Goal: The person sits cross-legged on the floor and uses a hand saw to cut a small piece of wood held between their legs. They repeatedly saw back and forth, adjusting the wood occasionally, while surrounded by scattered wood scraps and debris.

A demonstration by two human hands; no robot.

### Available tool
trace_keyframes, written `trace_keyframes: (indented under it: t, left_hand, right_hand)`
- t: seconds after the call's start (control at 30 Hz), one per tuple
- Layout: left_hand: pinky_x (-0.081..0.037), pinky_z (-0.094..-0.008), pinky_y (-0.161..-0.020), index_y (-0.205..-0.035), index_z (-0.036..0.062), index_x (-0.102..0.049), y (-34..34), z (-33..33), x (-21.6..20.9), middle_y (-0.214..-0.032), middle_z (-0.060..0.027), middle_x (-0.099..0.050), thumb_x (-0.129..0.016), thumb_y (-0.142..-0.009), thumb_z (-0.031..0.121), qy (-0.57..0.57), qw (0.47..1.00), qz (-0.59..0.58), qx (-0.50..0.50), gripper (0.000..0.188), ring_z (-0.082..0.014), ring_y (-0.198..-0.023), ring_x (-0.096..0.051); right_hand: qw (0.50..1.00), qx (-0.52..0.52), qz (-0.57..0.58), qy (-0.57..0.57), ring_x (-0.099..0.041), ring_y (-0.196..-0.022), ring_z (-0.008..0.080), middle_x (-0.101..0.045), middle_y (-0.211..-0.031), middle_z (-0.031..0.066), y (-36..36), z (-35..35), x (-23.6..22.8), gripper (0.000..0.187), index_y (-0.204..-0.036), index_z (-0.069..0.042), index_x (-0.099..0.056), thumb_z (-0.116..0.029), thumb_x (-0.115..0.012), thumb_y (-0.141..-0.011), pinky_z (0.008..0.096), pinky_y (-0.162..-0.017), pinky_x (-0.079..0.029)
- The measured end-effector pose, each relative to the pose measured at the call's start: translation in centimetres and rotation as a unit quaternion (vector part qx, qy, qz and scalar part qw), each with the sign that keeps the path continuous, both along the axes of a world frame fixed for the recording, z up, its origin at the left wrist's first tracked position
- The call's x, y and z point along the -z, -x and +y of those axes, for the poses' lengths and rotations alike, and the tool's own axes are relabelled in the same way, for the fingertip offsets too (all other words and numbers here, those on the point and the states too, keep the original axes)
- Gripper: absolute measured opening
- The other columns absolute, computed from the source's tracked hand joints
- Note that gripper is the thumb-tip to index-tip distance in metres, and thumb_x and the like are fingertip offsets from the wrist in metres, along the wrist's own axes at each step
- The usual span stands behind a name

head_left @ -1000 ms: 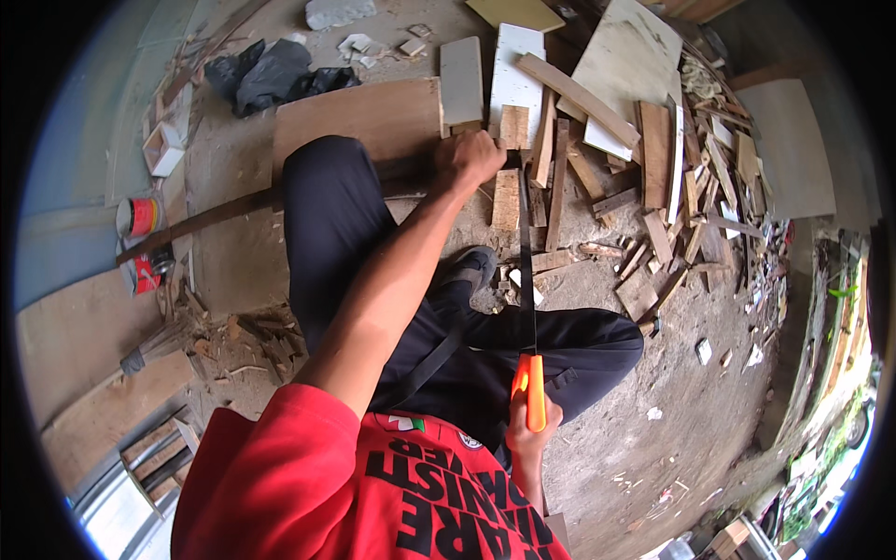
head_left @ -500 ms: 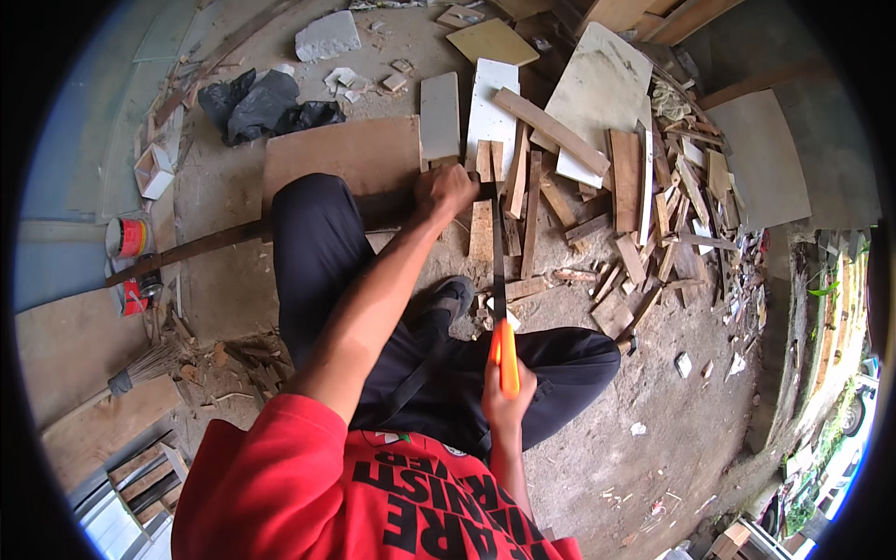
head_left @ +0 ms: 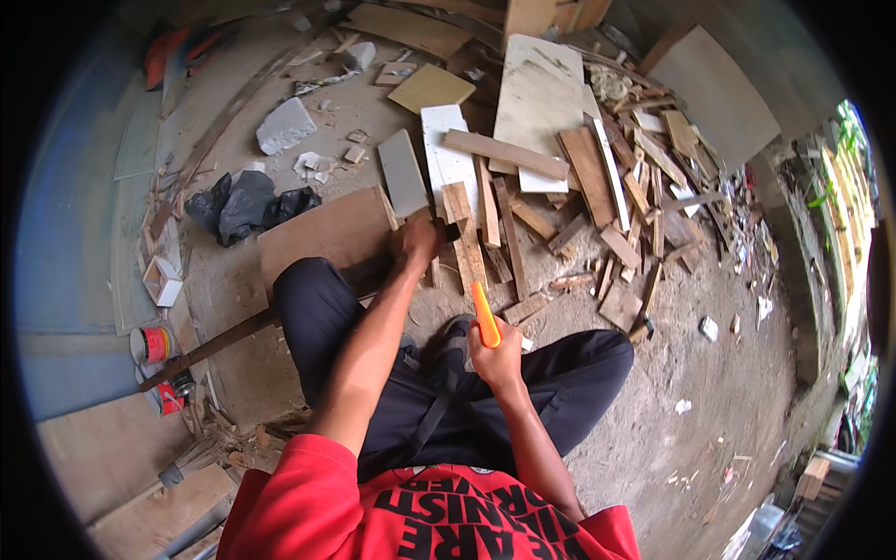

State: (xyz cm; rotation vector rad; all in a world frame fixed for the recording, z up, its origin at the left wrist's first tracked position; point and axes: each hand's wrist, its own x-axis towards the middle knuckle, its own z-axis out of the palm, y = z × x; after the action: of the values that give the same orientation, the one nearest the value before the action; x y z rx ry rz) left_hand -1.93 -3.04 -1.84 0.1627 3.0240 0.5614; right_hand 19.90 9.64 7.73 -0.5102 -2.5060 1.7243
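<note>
My left hand [head_left: 417, 243] is closed over the dark wooden strip [head_left: 219, 338] near its right end. The strip runs leftward across my bent left knee, and its dark end pokes out just past my fingers. My right hand [head_left: 497, 357] grips the orange handle [head_left: 484, 315] of a handsaw, in front of my crossed shins. Its blade cannot be made out clearly against the pale plank [head_left: 465, 247] beyond the handle. A brown panel [head_left: 327, 231] lies on the floor left of my left hand.
Scrap wood [head_left: 597, 177] and white boards [head_left: 448, 149] are heaped ahead and right. A black plastic bag [head_left: 247, 207] and a concrete chunk [head_left: 286, 126] lie at far left. Red cans [head_left: 152, 344] stand by the left wall. A large sheet [head_left: 714, 98] leans at far right.
The right hand and saw have moved forward, closer to the left hand, and the blade no longer shows plainly. The left hand still grips the strip. The whole view has shifted.
</note>
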Motion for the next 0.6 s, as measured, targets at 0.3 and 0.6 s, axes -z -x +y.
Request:
trace_keyframes:
  t: [0.3, 0.6]
  left_hand:
    - [-0.055, -0.0502, -0.079, -0.078, -0.0084, -0.071, -0.6, 0.0, -2.0, -0.084, -0.0348, -0.066, -0.050, -0.091, 0.035, -0.032, 0.996, -0.026, -0.078, 0.050, -0.0450, -0.081, -0.069]
    - [-0.053, -0.0508, -0.086, -0.089, -0.0017, -0.074, -0.1, 1.0, -3.3, -0.092, -0.0296, -0.069, -0.043, -0.094, 0.038, 0.017, 0.992, -0.109, -0.066, 0.051, -0.0464, -0.092, -0.068]
  right_hand:
    - [0.999, -0.025, -0.023, -0.025, -0.064, -0.052, 0.0303, -0.060, -0.059, 0.0144, -15.0, 3.0, -4.2, 0.008, -0.075, -0.001, -0.063, -0.008, -0.066, -0.078, 0.0358, -0.053, -0.051]
    - [1.000, -0.015, 0.009, -0.016, -0.063, -0.068, 0.0447, -0.062, -0.070, 0.0268, 5.0, 0.3, -1.1, 0.025, -0.080, 0.004, -0.063, -0.021, -0.067, -0.082, 0.0473, -0.065, -0.051]
